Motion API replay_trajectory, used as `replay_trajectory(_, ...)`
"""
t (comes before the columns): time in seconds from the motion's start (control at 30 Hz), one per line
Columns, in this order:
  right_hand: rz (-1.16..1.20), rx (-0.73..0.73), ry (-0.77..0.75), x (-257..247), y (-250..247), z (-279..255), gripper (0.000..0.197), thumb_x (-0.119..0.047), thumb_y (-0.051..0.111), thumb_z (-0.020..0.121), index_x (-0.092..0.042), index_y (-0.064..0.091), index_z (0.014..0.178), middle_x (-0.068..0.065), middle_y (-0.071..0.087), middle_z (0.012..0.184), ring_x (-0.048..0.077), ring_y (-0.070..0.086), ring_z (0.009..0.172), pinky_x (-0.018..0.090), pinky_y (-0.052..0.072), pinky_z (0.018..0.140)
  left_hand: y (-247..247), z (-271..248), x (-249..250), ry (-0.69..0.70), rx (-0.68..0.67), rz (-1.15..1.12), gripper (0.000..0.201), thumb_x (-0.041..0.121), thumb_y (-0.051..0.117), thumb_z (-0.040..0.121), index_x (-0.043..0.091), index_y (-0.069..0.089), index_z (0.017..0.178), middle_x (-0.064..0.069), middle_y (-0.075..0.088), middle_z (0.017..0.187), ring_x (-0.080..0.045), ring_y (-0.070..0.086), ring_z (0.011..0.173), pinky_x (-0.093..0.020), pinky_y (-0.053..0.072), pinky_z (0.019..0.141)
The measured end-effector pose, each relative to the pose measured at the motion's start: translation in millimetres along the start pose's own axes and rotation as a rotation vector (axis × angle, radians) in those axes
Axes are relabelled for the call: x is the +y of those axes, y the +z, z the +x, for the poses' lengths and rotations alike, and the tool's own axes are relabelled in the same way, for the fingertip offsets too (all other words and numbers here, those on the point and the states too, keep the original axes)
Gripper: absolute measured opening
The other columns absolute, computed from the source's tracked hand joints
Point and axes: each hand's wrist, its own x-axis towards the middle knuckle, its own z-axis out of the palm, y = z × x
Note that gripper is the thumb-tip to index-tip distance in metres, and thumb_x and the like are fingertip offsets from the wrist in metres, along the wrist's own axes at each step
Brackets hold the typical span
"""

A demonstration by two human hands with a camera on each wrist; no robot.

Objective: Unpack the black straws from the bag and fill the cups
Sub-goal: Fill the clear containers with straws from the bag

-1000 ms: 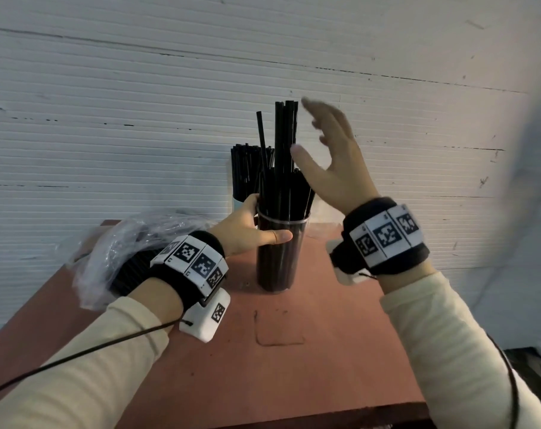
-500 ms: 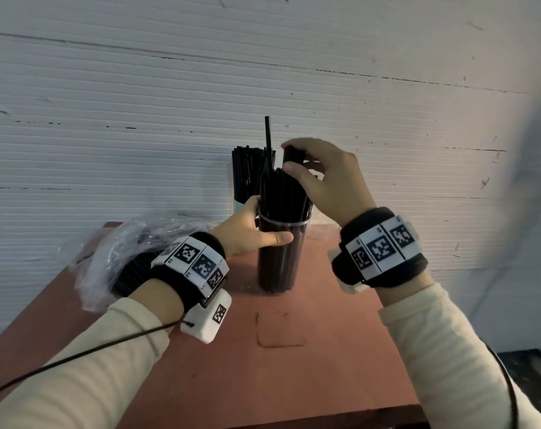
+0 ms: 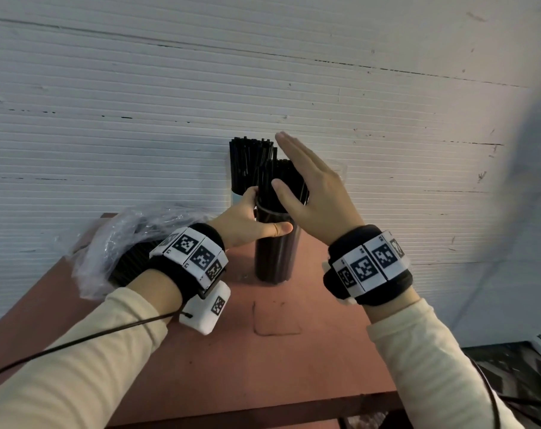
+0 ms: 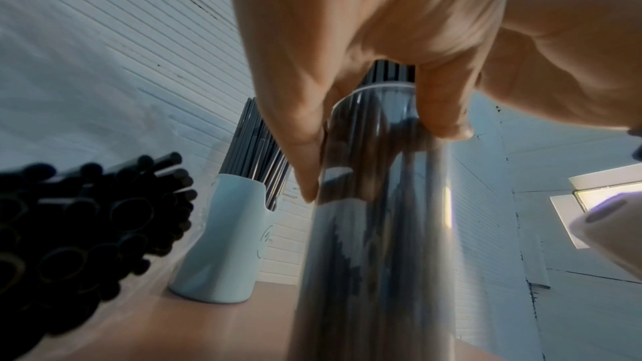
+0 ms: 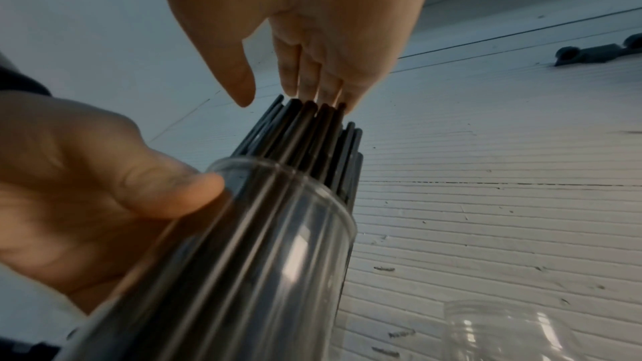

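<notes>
Straws that stood up high above the others one second ago are now pushed down; the black plastic straws [image 3: 282, 184] in the tall clear plastic cup [image 3: 277, 255] reach nearly one level, so this cup seems close to full. Half a second ago the right hand [image 3: 312, 193] curled its fingers over the tops; now it is flat, fingers straight and together, and it holds nothing; in the right wrist view the fingertips [image 5: 314, 87] touch or almost touch the straw ends, I cannot tell which. Left hand [image 3: 247, 221] grips the clear cup just under the rim, thumb in front and fingers behind, to steady it on the reddish-brown table [image 3: 263, 360]; behind it stands a pale blue cup [image 4: 222, 243] already packed with straws; more straws lie in the crumpled clear plastic bag [image 3: 114, 243] at the left; an empty clear cup [image 5: 504, 336] waits near the right.
</notes>
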Motion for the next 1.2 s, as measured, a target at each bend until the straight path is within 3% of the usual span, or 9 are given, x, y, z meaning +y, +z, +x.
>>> replay_trajectory(0.2, -0.127, -0.024, -0.082, 6.6, 5.3, -2.5, 0.038, -0.019, 0.052, 0.093, -0.011, 0.059, 0.129, 0.003, 0.062, 0.129, 0.019, 0.052, 0.126, 0.042, 0.036, 0.110, -6.7, -9.5, 1.6, 0.016, -0.021, -0.090, 0.105, 0.044, 0.082, 0.053, 0.022, 0.032, 0.143, 0.005, 0.055, 0.132, -0.009, 0.051, 0.125, -0.039, 0.039, 0.111)
replay_trajectory(0.3, -0.101, -0.022, -0.058, 4.8, 3.3, -3.7, 0.040, -0.023, 0.054, 0.093, -0.012, 0.058, 0.131, 0.001, 0.058, 0.135, 0.016, 0.051, 0.127, 0.040, 0.037, 0.109, -7.6, -12.6, -1.8, 0.002, -0.021, -0.104, 0.114, 0.050, 0.082, 0.051, 0.025, 0.027, 0.147, 0.005, 0.049, 0.140, -0.010, 0.045, 0.132, -0.040, 0.034, 0.114)
replay_trajectory(0.5, -0.021, -0.064, 0.173, 6.7, -7.6, -1.2, 0.062, -0.040, 0.053, 0.096, -0.015, 0.034, 0.148, -0.003, 0.029, 0.156, 0.009, 0.022, 0.145, 0.025, 0.018, 0.117, -5.2, -14.1, -1.5, -0.011, 0.002, -0.102, 0.110, 0.047, 0.080, 0.053, 0.027, 0.027, 0.147, 0.010, 0.048, 0.140, -0.009, 0.044, 0.132, -0.042, 0.033, 0.115)
replay_trajectory(0.73, -0.047, -0.078, 0.155, 11.1, -6.1, -5.2, 0.056, -0.043, 0.056, 0.093, -0.013, 0.048, 0.140, 0.000, 0.051, 0.140, 0.012, 0.046, 0.129, 0.027, 0.036, 0.109, -3.6, -13.7, -1.7, 0.003, 0.003, -0.124, 0.099, 0.034, 0.077, 0.063, 0.023, 0.027, 0.147, 0.008, 0.049, 0.139, -0.010, 0.046, 0.131, -0.040, 0.035, 0.114)
replay_trajectory(0.83, -0.056, -0.126, 0.169, 13.0, -6.2, -6.9, 0.072, -0.050, 0.059, 0.089, -0.015, 0.035, 0.147, 0.000, 0.037, 0.152, 0.013, 0.031, 0.141, 0.032, 0.027, 0.117, -3.0, -15.5, -0.8, 0.018, 0.001, -0.175, 0.097, 0.030, 0.077, 0.064, 0.021, 0.028, 0.147, 0.007, 0.049, 0.140, -0.011, 0.046, 0.131, -0.040, 0.035, 0.114)
replay_trajectory(0.93, 0.078, -0.195, 0.283, 14.2, -9.0, -8.2, 0.112, -0.065, 0.063, 0.074, -0.017, 0.000, 0.154, -0.003, 0.001, 0.162, 0.009, -0.001, 0.149, 0.027, 0.006, 0.119, -6.4, -17.4, 0.2, 0.041, -0.060, -0.216, 0.090, 0.014, 0.074, 0.066, 0.021, 0.033, 0.146, 0.006, 0.051, 0.138, -0.013, 0.049, 0.130, -0.036, 0.039, 0.110)
replay_trajectory(1.03, 0.191, -0.238, 0.455, 16.1, -13.9, -8.6, 0.135, -0.068, 0.067, 0.059, -0.018, -0.019, 0.150, -0.002, -0.015, 0.161, 0.009, -0.011, 0.147, 0.028, 0.002, 0.117, -12.0, -12.8, 3.6, 0.054, -0.002, -0.236, 0.084, -0.013, 0.061, 0.076, 0.020, 0.031, 0.148, -0.002, 0.047, 0.142, -0.019, 0.043, 0.135, -0.025, 0.049, 0.092)
replay_trajectory(1.13, 0.275, -0.261, 0.552, 19.9, -3.1, -10.5, 0.127, -0.066, 0.077, 0.056, -0.021, 0.007, 0.152, 0.002, 0.017, 0.160, 0.011, 0.018, 0.146, 0.035, 0.021, 0.118, -19.3, 1.6, 2.5, 0.027, 0.347, -0.254, 0.072, -0.009, 0.054, 0.086, 0.021, 0.032, 0.147, -0.005, 0.046, 0.143, -0.021, 0.041, 0.136, -0.032, 0.044, 0.100)
replay_trajectory(1.2, 0.359, -0.210, 0.541, 21.9, 6.6, -12.6, 0.080, -0.055, 0.083, 0.062, -0.028, 0.047, 0.129, -0.009, 0.056, 0.129, -0.007, 0.051, 0.118, 0.021, 0.043, 0.102, -22.7, 13.4, -0.6, 0.022, 0.525, -0.258, 0.066, -0.001, 0.060, 0.087, 0.023, 0.035, 0.143, -0.003, 0.046, 0.142, -0.018, 0.042, 0.133, -0.028, 0.038, 0.100)
